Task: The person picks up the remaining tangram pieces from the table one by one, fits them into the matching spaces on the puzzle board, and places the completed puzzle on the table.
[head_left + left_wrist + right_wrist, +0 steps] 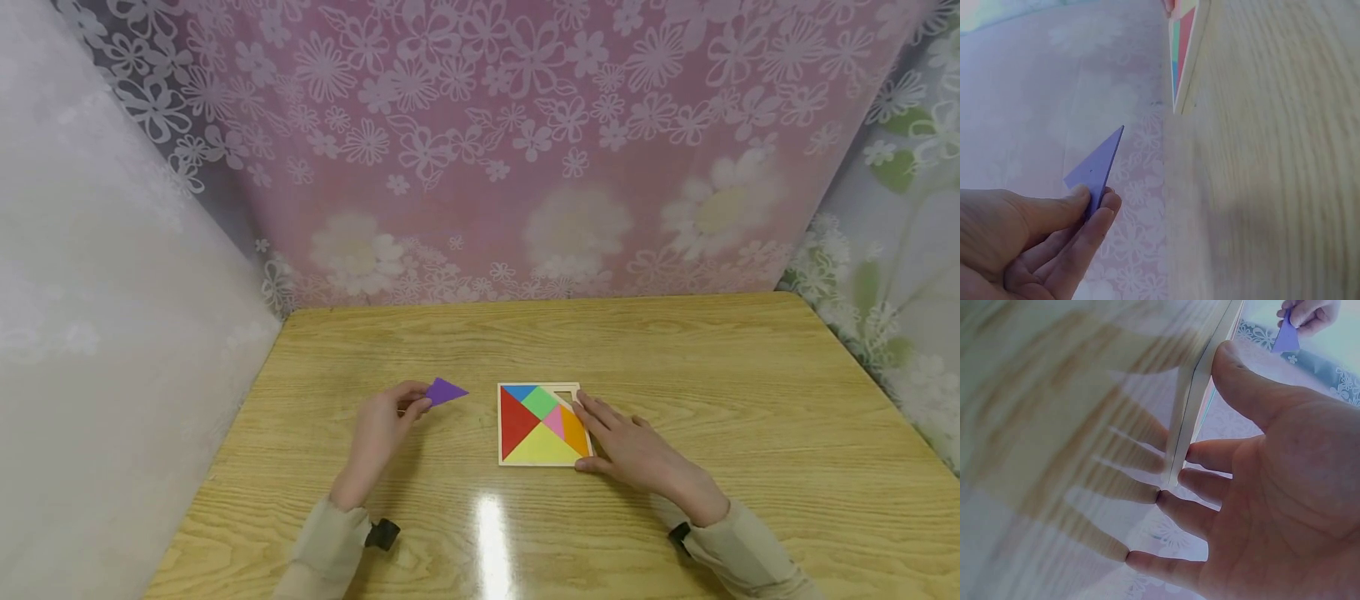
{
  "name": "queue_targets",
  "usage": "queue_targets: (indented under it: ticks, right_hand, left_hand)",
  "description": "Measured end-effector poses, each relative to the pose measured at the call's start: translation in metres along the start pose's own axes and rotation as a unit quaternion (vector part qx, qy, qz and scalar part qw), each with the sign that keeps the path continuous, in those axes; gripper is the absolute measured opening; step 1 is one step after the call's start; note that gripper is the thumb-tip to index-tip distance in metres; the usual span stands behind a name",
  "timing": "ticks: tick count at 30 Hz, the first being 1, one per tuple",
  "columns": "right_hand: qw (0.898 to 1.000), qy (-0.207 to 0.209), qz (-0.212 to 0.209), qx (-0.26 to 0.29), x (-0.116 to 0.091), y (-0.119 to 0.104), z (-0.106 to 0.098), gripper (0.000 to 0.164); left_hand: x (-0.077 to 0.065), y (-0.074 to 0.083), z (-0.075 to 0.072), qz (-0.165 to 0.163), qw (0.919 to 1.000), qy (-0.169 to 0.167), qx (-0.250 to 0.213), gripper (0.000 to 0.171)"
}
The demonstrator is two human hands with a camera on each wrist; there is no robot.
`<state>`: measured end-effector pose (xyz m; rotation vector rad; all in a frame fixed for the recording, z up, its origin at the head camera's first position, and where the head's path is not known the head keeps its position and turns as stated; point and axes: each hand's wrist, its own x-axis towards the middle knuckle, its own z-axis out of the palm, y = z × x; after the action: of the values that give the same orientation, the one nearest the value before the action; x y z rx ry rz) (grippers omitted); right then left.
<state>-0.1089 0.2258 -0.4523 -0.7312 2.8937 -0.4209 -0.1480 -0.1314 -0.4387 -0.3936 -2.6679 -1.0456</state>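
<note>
A purple triangle piece (447, 392) is pinched between the thumb and fingers of my left hand (388, 423), held up off the table to the left of a tangram tray (500, 433). The left wrist view shows the thumb flat on the face of the purple piece (1099, 164). Red, yellow, blue, green, pink and orange pieces lie in the pale-framed tray, with a bare gap at its upper right corner. My right hand (637, 450) rests along the tray's right edge, its fingers extended, as the right wrist view also shows with the tray's side (1194, 394).
The tray lies on a wood-grain table (675, 358). A pink flowered cloth (480, 167) hangs behind the table's far edge, and pale cloths stand at the left (112, 292) and right (892, 250). Light reflects off the table in front of the tray.
</note>
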Motion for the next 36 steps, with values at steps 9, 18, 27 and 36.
queue_targets:
  ticks: [9,18,27,36]
  right_hand:
    - [1.000,0.000,0.003,0.005,-0.001,0.000,0.000,0.082]
    - [1.000,0.002,0.001,0.005,-0.001,0.000,0.001,0.081]
    - [1.000,-0.001,0.007,0.004,0.000,-0.001,0.000,0.081]
    - [1.000,-0.002,0.007,0.003,0.000,0.000,0.000,0.080]
  left_hand:
    - [0.017,0.017,0.009,0.019,0.9993,-0.011,-0.030,0.013]
    - [0.041,0.030,0.024,0.023,0.9990,-0.029,-0.027,0.014]
    - [0.058,0.038,0.046,0.028,0.9973,-0.059,-0.035,0.015]
    - [0.067,0.042,0.063,0.041,0.9949,-0.074,-0.055,0.013]
